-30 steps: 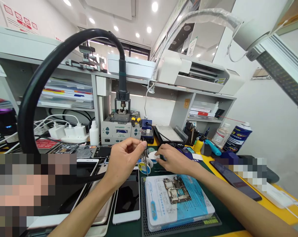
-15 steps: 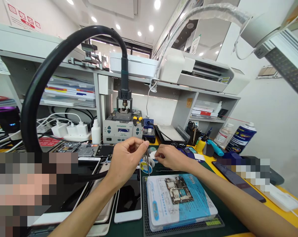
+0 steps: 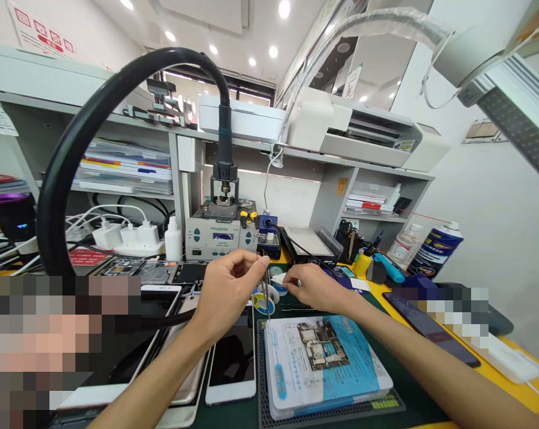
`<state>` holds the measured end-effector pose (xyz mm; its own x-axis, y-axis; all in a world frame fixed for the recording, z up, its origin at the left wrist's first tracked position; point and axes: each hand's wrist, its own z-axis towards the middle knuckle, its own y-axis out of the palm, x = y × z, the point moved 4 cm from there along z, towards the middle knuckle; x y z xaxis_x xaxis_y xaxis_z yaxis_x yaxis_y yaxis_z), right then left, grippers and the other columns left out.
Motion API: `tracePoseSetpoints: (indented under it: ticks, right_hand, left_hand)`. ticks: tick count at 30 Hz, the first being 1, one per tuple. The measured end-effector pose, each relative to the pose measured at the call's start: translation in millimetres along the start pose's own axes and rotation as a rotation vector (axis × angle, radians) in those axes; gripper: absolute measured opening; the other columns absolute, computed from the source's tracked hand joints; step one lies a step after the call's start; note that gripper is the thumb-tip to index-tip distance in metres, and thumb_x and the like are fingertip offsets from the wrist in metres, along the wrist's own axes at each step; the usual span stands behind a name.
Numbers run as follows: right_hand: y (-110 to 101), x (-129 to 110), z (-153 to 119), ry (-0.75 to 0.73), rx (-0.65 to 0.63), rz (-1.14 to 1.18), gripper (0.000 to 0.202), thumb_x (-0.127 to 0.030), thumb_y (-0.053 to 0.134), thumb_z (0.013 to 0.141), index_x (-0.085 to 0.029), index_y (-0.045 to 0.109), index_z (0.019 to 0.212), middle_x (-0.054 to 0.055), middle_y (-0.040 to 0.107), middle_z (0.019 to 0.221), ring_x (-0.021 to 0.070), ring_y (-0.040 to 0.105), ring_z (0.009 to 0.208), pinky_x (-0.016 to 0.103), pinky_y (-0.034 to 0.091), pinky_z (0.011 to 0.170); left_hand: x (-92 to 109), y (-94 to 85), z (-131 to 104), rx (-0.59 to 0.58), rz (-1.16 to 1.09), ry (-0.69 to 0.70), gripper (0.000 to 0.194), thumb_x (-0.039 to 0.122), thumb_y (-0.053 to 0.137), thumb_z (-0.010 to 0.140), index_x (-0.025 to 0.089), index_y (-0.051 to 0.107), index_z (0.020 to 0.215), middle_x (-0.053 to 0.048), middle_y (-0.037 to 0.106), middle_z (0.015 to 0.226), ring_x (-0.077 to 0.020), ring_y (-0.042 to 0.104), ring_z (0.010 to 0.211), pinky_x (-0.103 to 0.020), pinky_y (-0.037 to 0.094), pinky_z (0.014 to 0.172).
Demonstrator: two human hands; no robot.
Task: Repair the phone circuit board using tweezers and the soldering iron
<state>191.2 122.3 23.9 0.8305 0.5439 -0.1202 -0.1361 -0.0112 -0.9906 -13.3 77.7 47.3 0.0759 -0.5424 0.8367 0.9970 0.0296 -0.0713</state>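
My left hand (image 3: 233, 286) is closed in a pinch on a pair of metal tweezers (image 3: 266, 283), whose tips point down toward the far left corner of a blue and white plastic case (image 3: 282, 357). Beyond the case, my right hand (image 3: 316, 287) has its fingers curled together beside a small white piece (image 3: 278, 278); what they pinch, if anything, is hidden. Between the hands sits a spool with a yellow and blue label (image 3: 263, 302). A phone circuit board (image 3: 323, 345) lies on top of the case, which rests on a dark perforated mat (image 3: 332, 415).
Several phones lie to the left, among them a white-framed one (image 3: 231, 363). A hot-air station (image 3: 220, 235) stands behind the hands, its thick black hose (image 3: 57, 149) arching over the left side. At right are a dark phone (image 3: 430, 328) and a spray can (image 3: 436, 250).
My right hand has shifted slightly to the right, showing more of the white piece and the spool beside it. My left hand stays in place with the tweezers.
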Motion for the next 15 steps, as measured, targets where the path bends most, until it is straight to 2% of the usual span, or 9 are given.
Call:
tracePoseSetpoints:
  ticks: [8, 13, 15]
  right_hand:
    - [-4, 2, -3, 0.018, 0.011, 0.079, 0.031, -0.036, 0.069, 0.105, -0.018, 0.068, 0.130, 0.010, 0.071, 0.129, 0.0243, 0.072, 0.106, 0.045, 0.063, 0.090]
    - [-8, 0, -4, 0.033, 0.050, 0.134, 0.023, -0.036, 0.069, 0.105, -0.016, 0.071, 0.116, 0.006, 0.075, 0.112, 0.0210, 0.074, 0.095, 0.042, 0.063, 0.086]
    - [-13, -2, -7, 0.044, 0.085, 0.162, 0.017, -0.031, 0.068, 0.104, -0.015, 0.074, 0.106, 0.006, 0.077, 0.105, 0.0207, 0.073, 0.092, 0.039, 0.060, 0.085]
  left_hand:
    - [-1, -0.1, 0, 0.002, 0.006, -0.003, 0.039, 0.050, 0.072, 0.093, 0.016, 0.066, 0.075, 0.005, 0.053, 0.060, -0.0107, 0.047, 0.055, -0.024, 0.038, 0.055]
    - [1, -0.6, 0, 0.005, 0.001, -0.002, 0.039, 0.049, 0.072, 0.092, 0.016, 0.066, 0.074, 0.004, 0.053, 0.060, -0.0105, 0.046, 0.055, -0.023, 0.037, 0.055]
    - [3, -0.9, 0, 0.006, -0.003, -0.004, 0.038, 0.049, 0.072, 0.092, 0.016, 0.066, 0.074, 0.004, 0.054, 0.060, -0.0104, 0.046, 0.055, -0.023, 0.037, 0.055]
